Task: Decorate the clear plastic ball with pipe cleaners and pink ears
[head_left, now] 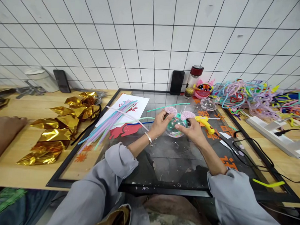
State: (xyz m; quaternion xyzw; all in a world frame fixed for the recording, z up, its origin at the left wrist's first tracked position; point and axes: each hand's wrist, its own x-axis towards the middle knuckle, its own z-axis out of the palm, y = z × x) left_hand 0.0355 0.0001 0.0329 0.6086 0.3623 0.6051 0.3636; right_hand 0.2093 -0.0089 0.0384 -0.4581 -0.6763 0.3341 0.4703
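My left hand (160, 123) and my right hand (192, 131) both grip a clear plastic ball (173, 127) with teal inside, held just above the dark glass work mat (167, 160). Two pink ruffled ear-like pieces (170, 110) sit on top of the ball. My left fingers curl around its left side, and my right fingers pinch its right side. A yellow glue gun (205, 123) lies right behind my right hand. A bundle of pastel pipe cleaners (109, 123) lies to the left of my left hand.
Gold foil pieces (61, 124) lie on the wooden table at left, where another person's hand (3, 131) rests. A tangle of coloured pipe cleaners (256, 94), a power strip (272, 132), a jar (193, 81), two phones and black cables are at the back and right.
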